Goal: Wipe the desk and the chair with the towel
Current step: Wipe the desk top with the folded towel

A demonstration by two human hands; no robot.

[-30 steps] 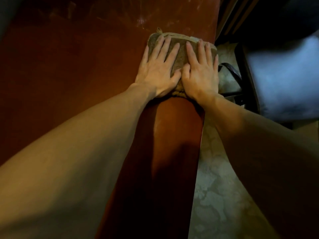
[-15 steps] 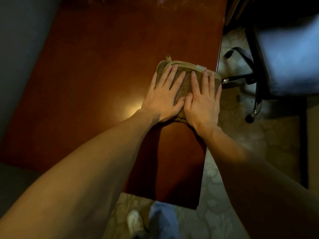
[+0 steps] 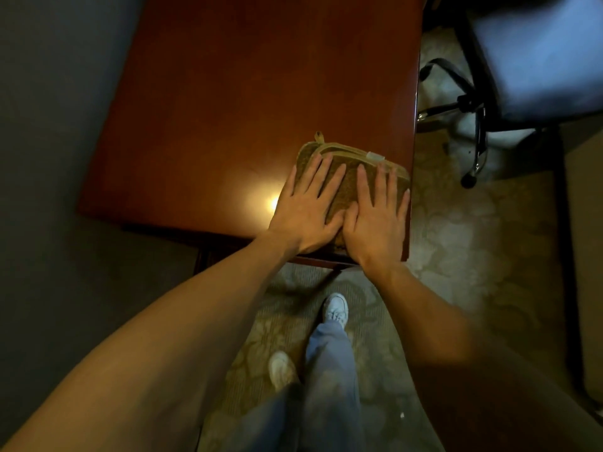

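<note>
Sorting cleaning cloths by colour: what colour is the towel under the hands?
Olive-brown towel with a paler tan edge trim, seen in the head view.

Pretty dim room with warm yellowish light, a beige floral-patterned carpet (image 3: 463,256) over the floor and a plain grey surface (image 3: 49,158) down the left.

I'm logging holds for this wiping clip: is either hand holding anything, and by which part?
Nothing is gripped. The left hand and right hand lie flat, fingers straight, pressing the top of the folded towel on the desk.
</note>
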